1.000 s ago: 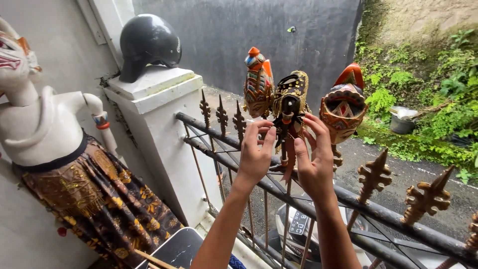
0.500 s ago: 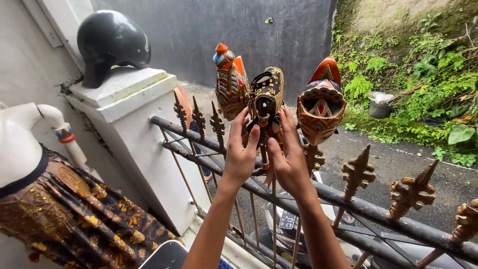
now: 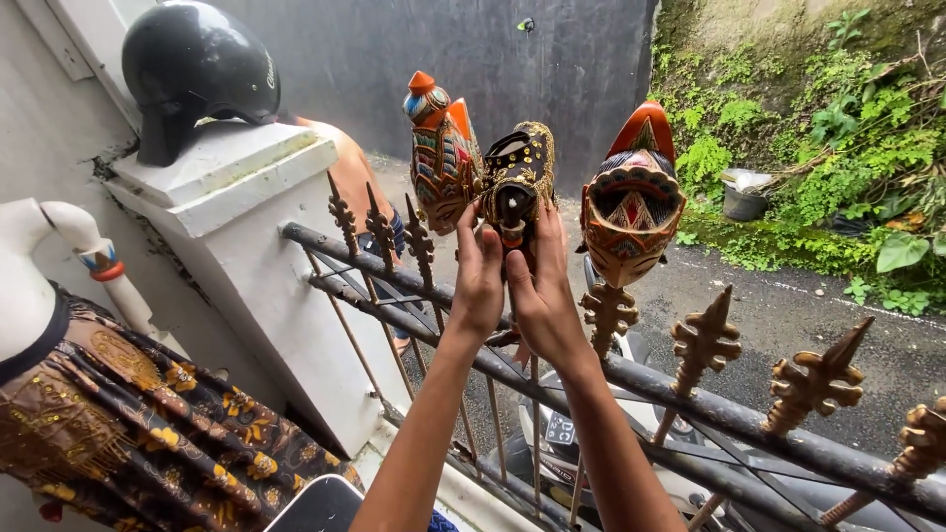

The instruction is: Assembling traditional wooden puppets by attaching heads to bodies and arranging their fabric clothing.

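Both my hands reach up to a black and gold carved puppet head (image 3: 519,175) that sits on a spike of the iron fence (image 3: 690,404). My left hand (image 3: 480,276) grips it from the left and my right hand (image 3: 539,286) from the right, fingers closed around its lower part. Another puppet head with an orange and blue pointed crown (image 3: 440,153) stands on a spike just to its left. To the right, a third head (image 3: 631,202) in red and orange sits on its own spike.
A black helmet (image 3: 197,69) rests on the white gate pillar (image 3: 246,227) at the left. A white puppet body in a brown batik skirt (image 3: 108,433) fills the lower left. Beyond the fence lie a scooter (image 3: 581,443), wet asphalt, a grey wall and green plants.
The view has shifted so the heads and hands look closer. My hands have closed more tightly around the black and gold head, which stays on the fence spike.
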